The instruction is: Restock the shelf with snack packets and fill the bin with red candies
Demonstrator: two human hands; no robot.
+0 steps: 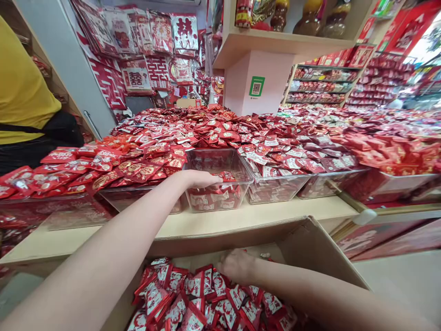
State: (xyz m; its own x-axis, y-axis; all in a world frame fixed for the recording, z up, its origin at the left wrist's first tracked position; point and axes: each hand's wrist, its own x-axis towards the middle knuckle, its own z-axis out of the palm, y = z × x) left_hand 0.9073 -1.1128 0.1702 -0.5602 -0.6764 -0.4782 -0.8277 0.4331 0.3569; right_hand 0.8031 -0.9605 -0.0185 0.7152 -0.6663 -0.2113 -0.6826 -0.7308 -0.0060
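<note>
My left hand [201,178] reaches over the front rim of a clear plastic bin [246,184], fingers stretched out flat against a few small red candy packets [227,176] near its front wall. The undersides of those fingers are hidden. The back part of this bin is bare, with packets showing through the lower front. Below, my right hand [237,266] is down inside an open cardboard box [303,241], at the edge of a heap of red and white candy packets [193,289]. Motion blurs it, and whether it grips a packet cannot be made out.
Heaped bins of red packets [144,170] stand left, with another filled clear bin [279,188] right. A pale wooden ledge [168,225] runs beneath them. Overhead juts a wooden shelf [275,39] on a pillar. A person in a yellow top [24,78] stands at the left.
</note>
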